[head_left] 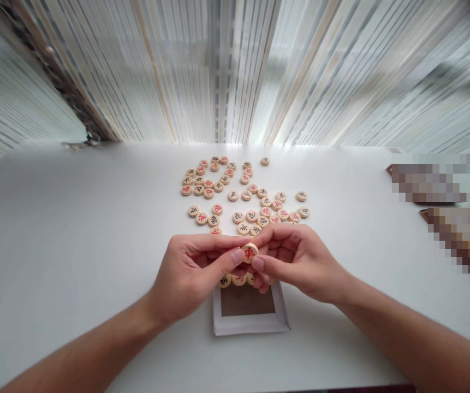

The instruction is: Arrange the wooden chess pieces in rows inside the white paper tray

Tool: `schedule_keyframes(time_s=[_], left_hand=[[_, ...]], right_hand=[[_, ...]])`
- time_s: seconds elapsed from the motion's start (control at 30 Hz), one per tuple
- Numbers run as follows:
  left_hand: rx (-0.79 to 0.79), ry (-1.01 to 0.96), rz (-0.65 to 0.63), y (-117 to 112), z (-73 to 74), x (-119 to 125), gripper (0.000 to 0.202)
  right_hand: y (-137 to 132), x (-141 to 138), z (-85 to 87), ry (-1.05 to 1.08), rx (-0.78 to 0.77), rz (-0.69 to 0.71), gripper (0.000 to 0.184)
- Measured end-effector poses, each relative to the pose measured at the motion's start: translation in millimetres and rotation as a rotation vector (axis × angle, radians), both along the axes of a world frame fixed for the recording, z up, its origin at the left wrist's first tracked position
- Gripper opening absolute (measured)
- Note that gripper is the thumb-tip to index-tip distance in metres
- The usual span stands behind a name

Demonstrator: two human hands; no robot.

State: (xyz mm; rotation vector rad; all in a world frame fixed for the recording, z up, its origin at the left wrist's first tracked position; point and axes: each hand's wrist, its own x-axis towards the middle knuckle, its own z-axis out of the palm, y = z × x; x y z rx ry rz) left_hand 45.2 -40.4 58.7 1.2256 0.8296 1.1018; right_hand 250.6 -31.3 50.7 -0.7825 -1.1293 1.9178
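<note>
On my feed, the step in hand is a two-handed pinch: the left hand (188, 278) and right hand (296, 262), both curled nearly closed, hold a red-marked wooden xiangqi piece (250, 253) between them, face toward me. It sits just above a row of pieces (238, 279) at a white-bordered card tray (248, 321). More pieces (243, 228) lie across the white table (95, 218). Any next move calls for easing that pinch.

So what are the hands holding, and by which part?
The left hand and right hand pinch a round wooden game piece by its edge, between their thumbs.
</note>
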Motion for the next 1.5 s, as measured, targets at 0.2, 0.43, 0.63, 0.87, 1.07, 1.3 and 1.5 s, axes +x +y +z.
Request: schedule_keyframes(time_s=[0.2,0.43,0.63,0.87,1.07,1.3,1.5], left_hand=[[0.091,0.078,0.065,-0.6,-7.1,-0.3,0.017],[0.21,0.177,0.128,-0.4,-9.2,-2.0,0.017],[0.049,0.034,0.1,1.8,-9.0,-2.2,0.021],[-0.071,-0.042,0.033,2.9,-4.1,-0.3,0.028],[-0.062,-0.046,-0.006,3.2,-3.6,-0.7,0.027],[-0.073,-0.084,-0.027,4.0,-3.8,-1.1,0.026],[-0.029,-0.048,-0.024,4.8,-8.4,-2.0,0.018]], right_hand=[[1.3,2.6,-3.4,-0.102,0.141,-0.103,0.03],[0.0,4.1,-9.0,-0.241,0.473,-0.23,0.022],[-1.5,2.8,-9.3,-0.203,0.438,-0.264,0.028],[3.1,2.8,-4.8,-0.132,0.223,-0.212,0.024],[4.6,4.9,-9.5,-0.032,0.235,-0.154,0.021],[2.2,1.0,-6.7,0.019,0.278,-0.164,0.026],[0.8,-0.4,-5.9,-0.068,0.383,-0.196,0.022]])
